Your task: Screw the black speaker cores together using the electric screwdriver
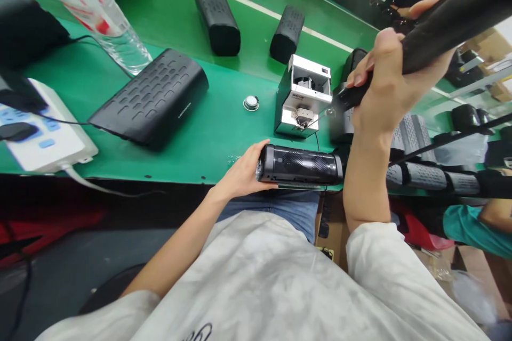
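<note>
- Speaker cylinder [299, 165], 6 o'clock: glossy black plastic, finely perforated
- Speaker casing [149, 97], 9 o'clock: matt black, ribbed
- Bench mat [224, 122], 12 o'clock: smooth green
- Bag [94, 8], 11 o'clock: clear glossy plastic

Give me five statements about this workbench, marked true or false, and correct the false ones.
1. The left hand holds a black cylindrical speaker body. True.
2. The right hand is empty. False: it grips a black electric screwdriver.
3. A small round part lies on the green bench. True.
4. The white-and-black screw feeder stands on the floor. False: it stands on the bench.
5. A clear plastic bag lies on the bench. True.
</note>
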### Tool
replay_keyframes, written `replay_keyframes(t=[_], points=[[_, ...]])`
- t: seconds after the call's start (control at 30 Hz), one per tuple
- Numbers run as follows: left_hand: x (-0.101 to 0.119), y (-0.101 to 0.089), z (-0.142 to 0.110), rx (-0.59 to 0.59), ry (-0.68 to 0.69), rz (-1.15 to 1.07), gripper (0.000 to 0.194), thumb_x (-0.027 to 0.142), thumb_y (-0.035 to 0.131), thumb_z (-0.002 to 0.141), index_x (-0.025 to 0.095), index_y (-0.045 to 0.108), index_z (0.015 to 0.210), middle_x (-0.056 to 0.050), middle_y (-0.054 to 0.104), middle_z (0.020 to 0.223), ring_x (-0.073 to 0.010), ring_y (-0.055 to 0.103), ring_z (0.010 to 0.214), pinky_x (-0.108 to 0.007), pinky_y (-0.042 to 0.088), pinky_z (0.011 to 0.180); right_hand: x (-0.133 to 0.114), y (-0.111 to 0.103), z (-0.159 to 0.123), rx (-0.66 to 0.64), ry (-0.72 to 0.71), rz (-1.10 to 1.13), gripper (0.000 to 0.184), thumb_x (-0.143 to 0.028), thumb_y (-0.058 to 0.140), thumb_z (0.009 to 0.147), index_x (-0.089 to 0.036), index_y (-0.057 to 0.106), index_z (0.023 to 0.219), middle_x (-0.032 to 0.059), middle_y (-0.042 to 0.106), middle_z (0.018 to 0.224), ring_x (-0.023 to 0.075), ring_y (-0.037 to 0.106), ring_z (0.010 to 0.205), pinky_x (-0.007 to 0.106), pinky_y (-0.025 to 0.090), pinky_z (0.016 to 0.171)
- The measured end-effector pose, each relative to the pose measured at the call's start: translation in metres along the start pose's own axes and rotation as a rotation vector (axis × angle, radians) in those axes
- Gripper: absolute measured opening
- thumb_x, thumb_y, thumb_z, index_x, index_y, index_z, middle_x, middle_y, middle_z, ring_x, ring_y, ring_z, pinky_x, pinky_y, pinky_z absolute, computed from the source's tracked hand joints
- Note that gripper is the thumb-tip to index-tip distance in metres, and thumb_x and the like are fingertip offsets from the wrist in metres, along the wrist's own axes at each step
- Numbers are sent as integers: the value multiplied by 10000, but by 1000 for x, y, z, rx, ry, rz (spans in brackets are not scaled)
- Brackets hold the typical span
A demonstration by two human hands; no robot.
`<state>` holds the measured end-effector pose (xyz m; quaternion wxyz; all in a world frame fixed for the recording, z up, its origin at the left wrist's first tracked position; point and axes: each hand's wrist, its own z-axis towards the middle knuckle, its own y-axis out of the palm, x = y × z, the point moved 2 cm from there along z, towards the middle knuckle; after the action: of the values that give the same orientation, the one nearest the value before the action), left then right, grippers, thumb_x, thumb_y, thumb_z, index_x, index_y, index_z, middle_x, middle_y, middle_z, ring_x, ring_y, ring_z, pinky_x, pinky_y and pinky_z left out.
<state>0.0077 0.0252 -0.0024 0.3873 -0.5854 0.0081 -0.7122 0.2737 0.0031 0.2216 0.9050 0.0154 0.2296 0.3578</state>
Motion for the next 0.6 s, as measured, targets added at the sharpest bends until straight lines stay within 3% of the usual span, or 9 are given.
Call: replay_keyframes(t=[0.13,0.27,0.37,0.47,0.6], points=[[-3,3,1,17,20,-7,1307,486,1094,803,275,331,1844,-231,597,1716,-476,638,1601,-650,553,1354,7,0,6,-42,-51,22,522,-790,891,1022,-374,652,1225,-65,503,826,91,372,466,318,332,400],[-5,4,0,27,30,-1,1336,495,1101,792,279,326,1857,-232,590,1730,-483,631,1609,-655,549,1358,39,-2,2,-47,46,-77,568,-840,864,1014,-405,585,1248,-90,458,750,122,325,472,371,328,413],[-6,5,-1,32,41,11,1360,504,1097,800,280,298,1876,-240,585,1735,-488,625,1614,-665,550,1355,50,-3,-4,-28,130,-98,693,-937,857,946,-402,533,1246,-112,434,716,127,268,471,369,278,404],[-9,6,-1,29,55,18,1391,533,1081,824,285,239,1903,-256,557,1759,-499,606,1634,-691,540,1359,35,-5,-6,-15,175,-98,660,-871,938,894,-398,570,1170,-121,422,673,118,276,435,362,249,363],[-11,6,1,17,149,27,1509,589,1059,846,280,69,1943,-295,469,1829,-537,507,1706,-774,479,1381,-12,-10,-2,-2,145,8,330,-460,889,991,-366,652,1201,-115,361,644,106,317,434,296,271,352]])
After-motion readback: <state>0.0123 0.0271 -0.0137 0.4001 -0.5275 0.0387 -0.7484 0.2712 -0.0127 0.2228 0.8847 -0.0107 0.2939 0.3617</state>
